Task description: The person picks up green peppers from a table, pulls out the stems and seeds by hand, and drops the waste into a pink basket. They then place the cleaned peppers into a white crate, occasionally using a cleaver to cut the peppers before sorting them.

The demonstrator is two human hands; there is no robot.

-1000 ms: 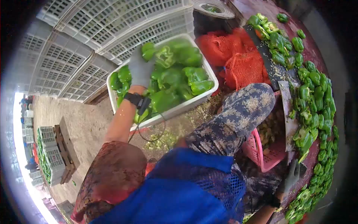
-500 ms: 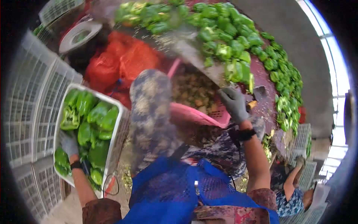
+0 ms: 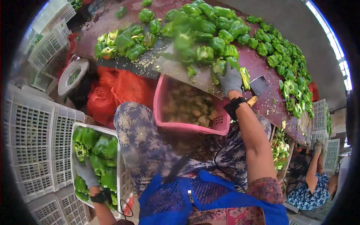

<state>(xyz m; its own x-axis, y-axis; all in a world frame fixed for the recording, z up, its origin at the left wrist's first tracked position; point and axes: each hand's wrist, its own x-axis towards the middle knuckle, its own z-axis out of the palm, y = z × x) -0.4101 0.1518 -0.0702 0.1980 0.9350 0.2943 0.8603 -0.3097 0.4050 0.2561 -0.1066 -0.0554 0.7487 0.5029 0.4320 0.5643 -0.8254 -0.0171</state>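
Observation:
My left hand [image 3: 86, 173], in a grey glove, reaches into a white crate [image 3: 119, 168] of green bell peppers [image 3: 90, 138]. Its fingers are apart and touch the peppers, with the tips partly hidden. On the metal sheet [image 3: 180, 67] at the table's near edge, my gloved right hand [image 3: 230, 81] is closed around a green bell pepper [image 3: 219, 65], its fingers partly covering it. Right of that hand lies a cleaver [image 3: 258, 85] with a wooden handle [image 3: 252, 101]. A cut piece of pepper [image 3: 244, 78] stands between hand and blade.
A pink basket [image 3: 180, 127] of pepper scraps sits between my knees below the table edge. Red mesh sacks [image 3: 116, 90] lie at left, beside stacked white crates [image 3: 32, 131]. Peppers [image 3: 221, 28] heap along the red table [image 3: 258, 67]. Another person [image 3: 309, 191] sits at lower right.
The view has shifted, showing more of the table. My right hand has moved from the table edge up onto the peppers. My left hand remains in the crate, among the peppers.

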